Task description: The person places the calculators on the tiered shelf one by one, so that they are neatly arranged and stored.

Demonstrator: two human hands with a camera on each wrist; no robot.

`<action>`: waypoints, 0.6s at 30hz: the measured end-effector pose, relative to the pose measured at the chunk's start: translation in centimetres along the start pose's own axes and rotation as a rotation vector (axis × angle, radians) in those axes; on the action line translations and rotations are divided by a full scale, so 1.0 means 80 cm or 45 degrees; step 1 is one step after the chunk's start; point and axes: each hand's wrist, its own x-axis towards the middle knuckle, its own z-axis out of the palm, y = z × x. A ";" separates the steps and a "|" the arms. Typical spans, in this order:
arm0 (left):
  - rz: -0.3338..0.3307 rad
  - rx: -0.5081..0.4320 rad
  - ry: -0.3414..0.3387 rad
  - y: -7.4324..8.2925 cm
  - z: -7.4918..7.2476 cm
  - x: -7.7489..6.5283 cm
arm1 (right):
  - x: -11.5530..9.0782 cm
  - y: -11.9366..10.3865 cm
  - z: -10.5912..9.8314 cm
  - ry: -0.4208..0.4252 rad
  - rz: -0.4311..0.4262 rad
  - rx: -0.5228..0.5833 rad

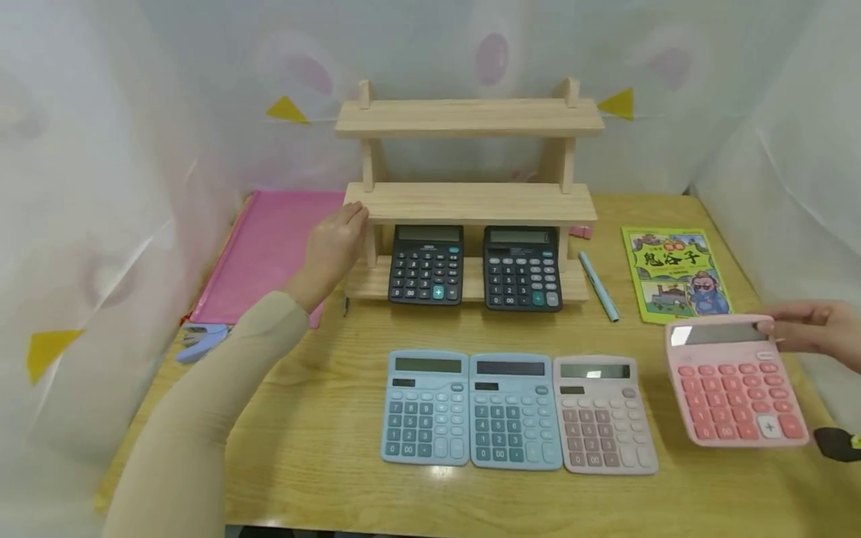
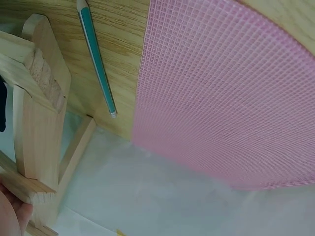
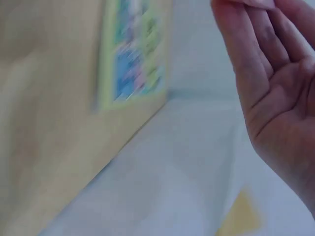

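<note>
A three-tier wooden shelf [image 1: 471, 202] stands at the back of the table. My left hand [image 1: 336, 243] grips the left end of its middle board, with fingertips at the board's end in the left wrist view. Out to the right, my right hand [image 1: 817, 332] pinches a pink calculator [image 1: 733, 381] by its top right corner, thumb on the front face. Left of it lie a pale pink calculator [image 1: 602, 415] and two light blue calculators [image 1: 425, 407] [image 1: 516, 411], side by side. Two black calculators [image 1: 427, 265] [image 1: 521, 269] lean on the bottom tier.
A pink mesh pouch [image 1: 276, 239] and a blue-purple stapler-like tool [image 1: 202, 341] lie on the left. Beside the shelf is a teal pencil [image 2: 97, 61]. On the right are a light blue pen [image 1: 599, 286], a green-yellow book [image 1: 676, 273] and a small black object [image 1: 836, 444].
</note>
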 end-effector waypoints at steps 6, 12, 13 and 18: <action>0.009 0.016 0.014 0.003 0.003 -0.001 | 0.024 -0.142 -0.013 0.190 -0.193 0.002; 0.035 -0.031 -0.024 0.022 0.009 0.004 | 0.079 -0.278 0.001 0.154 -0.337 0.256; 0.036 -0.040 -0.033 0.026 0.011 0.004 | 0.090 -0.296 0.005 0.149 -0.368 0.308; 0.054 -0.048 -0.071 0.042 0.014 0.005 | 0.137 -0.365 0.027 0.111 -0.415 0.636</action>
